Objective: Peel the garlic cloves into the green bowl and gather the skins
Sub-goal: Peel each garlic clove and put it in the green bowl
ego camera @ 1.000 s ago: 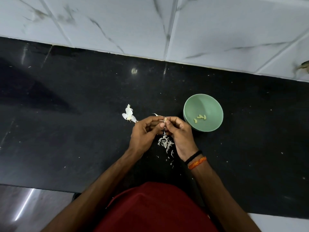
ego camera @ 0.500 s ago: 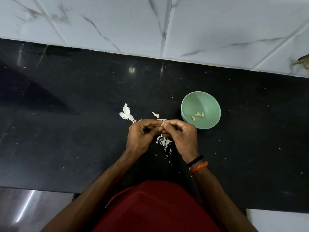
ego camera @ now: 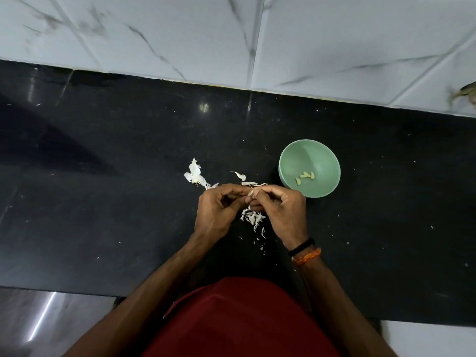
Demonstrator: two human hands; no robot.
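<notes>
A small garlic clove (ego camera: 250, 193) is pinched between the fingertips of my left hand (ego camera: 216, 212) and my right hand (ego camera: 284, 212), which meet over the black counter. The green bowl (ego camera: 288, 161) stands just right of my right hand and holds several peeled cloves (ego camera: 305, 176). A heap of thin white skins (ego camera: 253, 217) lies on the counter under and between my hands. More skin strips (ego camera: 248, 182) lie just beyond my fingers. A larger white husk piece (ego camera: 195, 175) lies to the left of them.
The black stone counter (ego camera: 103, 202) runs left to right, with a white marble-tiled wall (ego camera: 180, 34) behind it. Its front edge is close to my red-clad body (ego camera: 239, 320). Small skin flakes (ego camera: 260, 240) are scattered toward that edge.
My hands have stayed together on the clove, with only small finger movements. The view has shifted slightly, and the bowl and skins have not moved.
</notes>
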